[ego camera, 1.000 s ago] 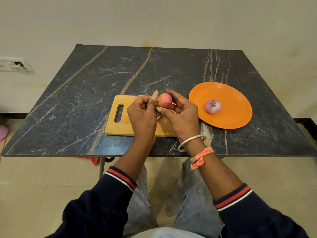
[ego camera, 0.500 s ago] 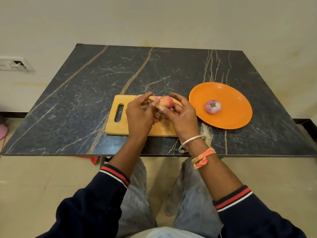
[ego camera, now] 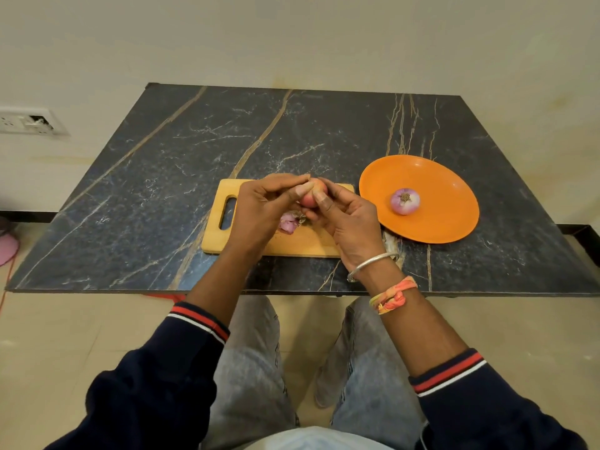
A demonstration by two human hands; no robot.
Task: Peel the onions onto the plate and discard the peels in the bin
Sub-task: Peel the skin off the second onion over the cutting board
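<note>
A small pinkish onion (ego camera: 312, 195) is held between both hands above the wooden cutting board (ego camera: 292, 245). My left hand (ego camera: 264, 209) curls over it from the left, thumb and fingertips pinching at its top. My right hand (ego camera: 349, 219) grips it from the right and below. Pink peel scraps (ego camera: 289, 224) lie on the board under my left hand. A peeled purple-white onion (ego camera: 405, 201) sits on the orange plate (ego camera: 448, 219) to the right. No bin is in view.
The dark marble-patterned table (ego camera: 162, 206) stands against a cream wall, with its front edge near my knees. A wall socket (ego camera: 29, 120) is at the left. Something pink (ego camera: 8, 248) lies on the floor at the far left.
My left hand has moved up over the onion's top, and peel scraps now show on the board beneath it. The onion stays between both hands. The plate and its onion are unmoved.
</note>
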